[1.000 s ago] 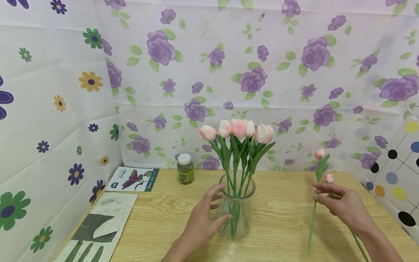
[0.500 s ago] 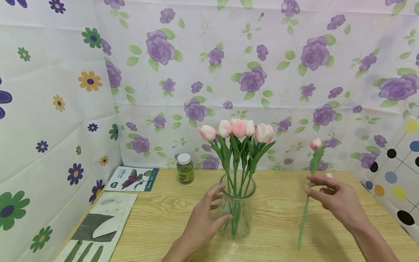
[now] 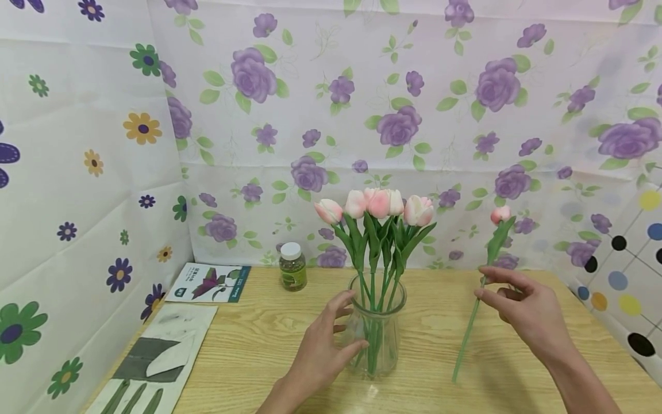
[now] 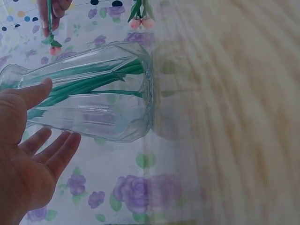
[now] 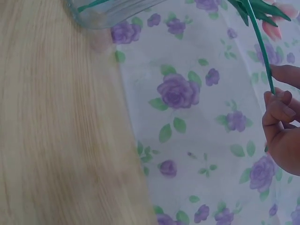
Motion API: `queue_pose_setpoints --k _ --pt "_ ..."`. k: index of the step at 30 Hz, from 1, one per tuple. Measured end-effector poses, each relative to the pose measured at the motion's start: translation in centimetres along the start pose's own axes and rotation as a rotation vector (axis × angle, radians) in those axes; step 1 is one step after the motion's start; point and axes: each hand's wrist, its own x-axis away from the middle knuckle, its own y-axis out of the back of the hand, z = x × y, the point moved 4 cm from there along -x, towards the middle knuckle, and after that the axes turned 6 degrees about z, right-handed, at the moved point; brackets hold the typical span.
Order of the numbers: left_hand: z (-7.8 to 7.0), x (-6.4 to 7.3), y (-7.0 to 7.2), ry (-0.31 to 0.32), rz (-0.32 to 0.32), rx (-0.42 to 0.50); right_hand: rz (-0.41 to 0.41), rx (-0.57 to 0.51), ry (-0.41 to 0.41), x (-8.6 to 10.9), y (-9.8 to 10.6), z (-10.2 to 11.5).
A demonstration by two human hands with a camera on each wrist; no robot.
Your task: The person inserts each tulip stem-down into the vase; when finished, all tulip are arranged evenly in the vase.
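Several pink-and-white tulips [image 3: 376,202] stand in a clear glass vase [image 3: 395,336] on the table. My left hand [image 3: 320,351] cups the vase's left side, fingers curved about it below the rim and thumb toward the front. In the left wrist view the thumb lies over the glass [image 4: 108,112] and the other fingers reach its lower edge. To the right of the vase, my right hand [image 3: 530,316] pinches a single tulip [image 3: 500,215] by its stem between thumb and forefinger. That tulip is raised, its stem's lower end slanting toward the vase.
A jar with a white lid [image 3: 292,267] stands behind, left of the vase. A printed booklet [image 3: 207,283] and a sheet with grey shapes [image 3: 160,351] lie on the left. In the left wrist view, two more pink tulips [image 4: 141,22] are near the tabletop. Flower-patterned cloth walls [image 3: 403,86] surround the table.
My right hand has moved left toward the vase, lifting the tulip slightly. The second tulip near that hand is now out of sight in the head view. My left hand stays at the vase.
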Motion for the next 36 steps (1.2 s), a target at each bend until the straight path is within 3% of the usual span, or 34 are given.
queue_pose_setpoints --k 15,36 --pt "-0.3 0.0 -0.1 -0.030 -0.010 -0.017 -0.115 -0.342 0.135 -0.5 -1.8 2.6" --pt "-0.4 0.0 -0.1 -0.026 -0.012 -0.003 -0.285 -0.483 0.273 -1.8 -3.0 6.6"
